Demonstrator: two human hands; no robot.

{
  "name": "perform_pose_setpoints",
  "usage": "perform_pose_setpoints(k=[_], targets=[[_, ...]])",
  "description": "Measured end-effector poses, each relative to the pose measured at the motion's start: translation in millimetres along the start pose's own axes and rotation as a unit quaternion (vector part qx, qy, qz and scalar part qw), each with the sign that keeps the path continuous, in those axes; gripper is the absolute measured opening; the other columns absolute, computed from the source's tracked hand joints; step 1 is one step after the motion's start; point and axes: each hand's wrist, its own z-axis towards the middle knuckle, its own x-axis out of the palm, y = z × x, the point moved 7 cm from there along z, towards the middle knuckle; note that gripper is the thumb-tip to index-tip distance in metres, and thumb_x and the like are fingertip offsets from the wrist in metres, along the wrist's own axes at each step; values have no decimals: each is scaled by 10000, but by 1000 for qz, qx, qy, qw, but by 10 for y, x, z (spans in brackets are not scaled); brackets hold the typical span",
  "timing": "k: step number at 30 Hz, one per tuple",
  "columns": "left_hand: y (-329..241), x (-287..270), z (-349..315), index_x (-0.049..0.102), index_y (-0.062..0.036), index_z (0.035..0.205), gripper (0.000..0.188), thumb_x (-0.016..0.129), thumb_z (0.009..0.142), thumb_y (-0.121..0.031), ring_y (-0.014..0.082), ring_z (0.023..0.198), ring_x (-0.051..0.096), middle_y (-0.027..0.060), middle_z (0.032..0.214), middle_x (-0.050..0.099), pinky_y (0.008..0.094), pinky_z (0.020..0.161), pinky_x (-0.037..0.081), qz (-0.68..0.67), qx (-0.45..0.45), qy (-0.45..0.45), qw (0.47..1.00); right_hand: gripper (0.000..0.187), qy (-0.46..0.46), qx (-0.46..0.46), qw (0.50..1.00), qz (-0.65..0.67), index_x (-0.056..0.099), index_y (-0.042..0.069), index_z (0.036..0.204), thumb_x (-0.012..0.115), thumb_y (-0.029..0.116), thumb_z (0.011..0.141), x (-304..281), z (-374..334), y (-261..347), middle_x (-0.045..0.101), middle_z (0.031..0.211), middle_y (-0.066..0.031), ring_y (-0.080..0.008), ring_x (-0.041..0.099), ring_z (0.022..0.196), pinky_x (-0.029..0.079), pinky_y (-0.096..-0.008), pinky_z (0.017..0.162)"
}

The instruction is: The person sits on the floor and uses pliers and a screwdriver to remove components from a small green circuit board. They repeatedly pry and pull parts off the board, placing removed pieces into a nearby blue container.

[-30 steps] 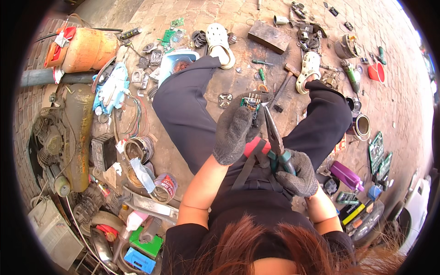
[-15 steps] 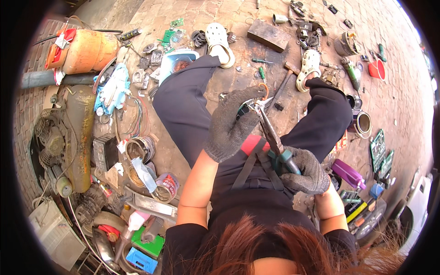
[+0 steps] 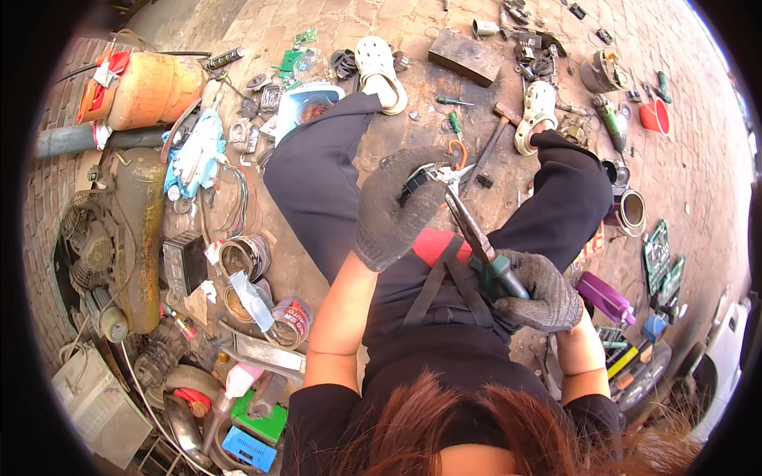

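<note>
the left hand [image 3: 393, 210], in a grey glove, is closed around a small dark part [image 3: 414, 179] just above the red patch [image 3: 440, 244] on the person's lap, likely so it stays put. the pliers [image 3: 468, 226] run long from that part down and right past the patch, nose up-left at the part. the right hand [image 3: 536, 289] is wrapped tight on the green handles [image 3: 500, 274], just right of the patch, probably to squeeze hard.
</note>
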Motion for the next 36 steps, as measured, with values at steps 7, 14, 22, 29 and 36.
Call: perform_pose_setpoints(k=[7,14,22,29,36], targets=[[-72,19,-5,598,-24,1124,323,654,815,-100,164,806,621,103,933,641,292,714,484,-24,7,26,999,232,34,-23,999,8,530,9,698,678,184,732,6,24,90,517,741,-68,-166,484,630,433,-306,628],[-105,12,16,602,-30,1116,344,689,789,-93,214,793,634,109,924,640,304,701,486,26,38,39,998,219,27,52,996,72,538,2,725,671,176,725,28,14,103,517,709,-48,-133,472,612,426,-289,602],[-110,29,16,602,-27,1112,354,709,783,-99,245,822,628,128,929,637,324,707,483,53,22,45,997,214,30,33,997,60,524,5,699,675,155,721,13,-11,30,509,682,-41,-122,466,590,416,-288,577],[-81,48,25,594,-30,1123,369,717,785,-115,254,823,625,130,930,636,332,717,480,60,34,38,997,207,28,76,992,95,522,13,698,683,142,720,4,-34,-56,495,642,-31,-103,461,573,413,-268,553],[-77,50,27,591,-31,1126,372,716,788,-124,262,853,643,135,962,644,333,729,494,75,50,55,994,224,41,105,982,153,572,-13,821,678,164,734,17,-54,-111,539,677,-17,-82,478,592,429,-257,546]])
